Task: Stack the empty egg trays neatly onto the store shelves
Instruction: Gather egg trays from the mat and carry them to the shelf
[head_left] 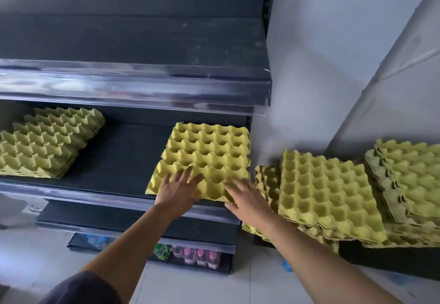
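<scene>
While left hand (177, 191) and right hand (245, 201) lie spread-fingered on the yellow egg tray (209, 146), I note a tray stack (47, 141) well left on the shelf (123, 160), loose tray piles (328, 191) just right.

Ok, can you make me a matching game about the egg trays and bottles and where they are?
Things: 1 single tray; 2 small tray stack; 3 big tray pile; 4 bottles.
Places: A just above the floor; B far left on the shelf; C under the left hand and right hand; D right of that shelf.
Pairs: 1-C, 2-B, 3-D, 4-A.
</scene>
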The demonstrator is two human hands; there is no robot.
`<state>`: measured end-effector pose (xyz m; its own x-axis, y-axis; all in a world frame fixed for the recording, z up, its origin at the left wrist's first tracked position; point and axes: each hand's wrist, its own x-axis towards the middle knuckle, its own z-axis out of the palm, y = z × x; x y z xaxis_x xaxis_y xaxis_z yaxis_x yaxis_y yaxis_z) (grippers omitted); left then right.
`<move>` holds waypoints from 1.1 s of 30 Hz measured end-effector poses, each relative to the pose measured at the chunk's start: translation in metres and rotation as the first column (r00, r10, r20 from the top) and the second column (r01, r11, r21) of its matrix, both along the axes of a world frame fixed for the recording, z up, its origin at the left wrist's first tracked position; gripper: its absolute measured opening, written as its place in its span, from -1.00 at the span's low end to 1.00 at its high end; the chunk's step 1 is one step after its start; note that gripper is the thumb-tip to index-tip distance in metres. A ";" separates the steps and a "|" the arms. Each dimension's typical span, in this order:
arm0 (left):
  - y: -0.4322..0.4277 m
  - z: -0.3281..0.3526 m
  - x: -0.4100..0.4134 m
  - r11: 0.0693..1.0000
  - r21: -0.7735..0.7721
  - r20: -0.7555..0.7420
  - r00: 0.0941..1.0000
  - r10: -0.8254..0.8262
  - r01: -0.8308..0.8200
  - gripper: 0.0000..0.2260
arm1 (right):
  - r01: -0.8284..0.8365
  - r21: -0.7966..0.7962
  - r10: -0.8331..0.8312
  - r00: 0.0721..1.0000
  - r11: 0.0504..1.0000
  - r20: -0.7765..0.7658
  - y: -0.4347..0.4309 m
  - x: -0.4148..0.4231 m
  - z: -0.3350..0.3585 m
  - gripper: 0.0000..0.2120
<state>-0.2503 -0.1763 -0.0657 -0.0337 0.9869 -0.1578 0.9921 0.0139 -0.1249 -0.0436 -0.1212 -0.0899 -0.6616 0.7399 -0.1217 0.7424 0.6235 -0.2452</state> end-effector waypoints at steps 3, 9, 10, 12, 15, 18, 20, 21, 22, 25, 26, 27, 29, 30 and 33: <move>0.003 -0.008 0.003 0.985 0.091 0.041 0.988 -0.150 0.146 -0.54 | -0.033 0.014 0.032 0.997 0.999 0.064 0.004 -0.011 -0.006 -0.48; -0.001 -0.015 -0.027 0.998 0.036 0.040 0.998 -0.049 0.048 -0.61 | -0.094 -0.004 0.094 0.991 0.996 0.094 0.008 -0.044 0.002 -0.49; -0.002 -0.016 -0.031 0.999 0.032 0.042 0.998 -0.044 0.043 -0.60 | -0.099 -0.010 0.100 0.991 0.995 0.093 0.008 -0.048 0.002 -0.49; -0.005 -0.016 -0.037 0.999 0.033 0.055 0.998 -0.029 0.027 -0.60 | -0.108 -0.024 0.110 0.990 0.994 0.090 0.008 -0.055 0.001 -0.48; -0.004 -0.011 -0.033 0.989 0.142 0.019 0.999 -0.033 0.030 -0.62 | -0.100 -0.024 0.102 0.993 0.995 0.058 0.008 -0.052 0.002 -0.47; 0.008 -0.008 -0.012 0.950 0.298 0.012 0.995 -0.097 0.089 -0.66 | -0.065 0.064 0.066 0.998 0.996 -0.024 0.011 -0.031 0.007 -0.51; 0.023 -0.003 0.012 0.915 0.362 0.025 0.980 -0.199 0.176 -0.68 | 0.004 0.103 0.004 0.997 0.995 -0.072 0.014 -0.007 0.011 -0.54; 0.030 -0.001 0.029 0.901 0.375 0.040 0.967 -0.250 0.217 -0.69 | 0.051 0.114 -0.042 0.995 0.992 -0.086 0.016 0.009 0.011 -0.56; 0.038 0.001 0.047 0.888 0.379 0.058 0.951 -0.302 0.259 -0.70 | 0.100 0.118 -0.088 0.991 0.988 -0.096 0.018 0.027 0.010 -0.57; 0.057 0.001 0.103 0.855 0.363 0.116 0.893 -0.435 0.369 -0.77 | 0.223 0.100 -0.217 0.974 0.970 -0.070 0.023 0.088 0.003 -0.61; 0.062 -0.003 0.122 0.848 0.345 0.120 0.877 -0.465 0.403 -0.78 | 0.262 0.085 -0.259 0.965 0.961 -0.043 0.022 0.111 -0.001 -0.61; 0.067 -0.008 0.139 0.841 0.320 0.117 0.862 -0.493 0.437 -0.78 | 0.304 0.062 -0.303 0.953 0.951 -0.022 0.022 0.133 -0.005 -0.60; 0.074 -0.015 0.173 0.845 0.232 0.148 0.841 -0.521 0.483 -0.82 | 0.383 0.016 -0.383 0.924 0.924 0.009 0.019 0.177 -0.013 -0.58; 0.075 -0.018 0.188 0.857 0.162 0.190 0.837 -0.514 0.489 -0.85 | 0.408 -0.004 -0.408 0.913 0.913 0.024 0.018 0.194 -0.017 -0.57; 0.082 -0.028 0.239 0.895 -0.026 0.288 0.861 -0.420 0.446 -0.75 | 0.458 -0.059 -0.454 0.889 0.887 0.064 0.020 0.251 -0.027 -0.56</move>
<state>-0.0110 -0.0945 -0.0942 0.4496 0.8736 -0.1863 0.8908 -0.4232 0.1654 0.2076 -0.1009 -0.1169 -0.2457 0.9470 -0.2070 0.9523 0.1959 -0.2339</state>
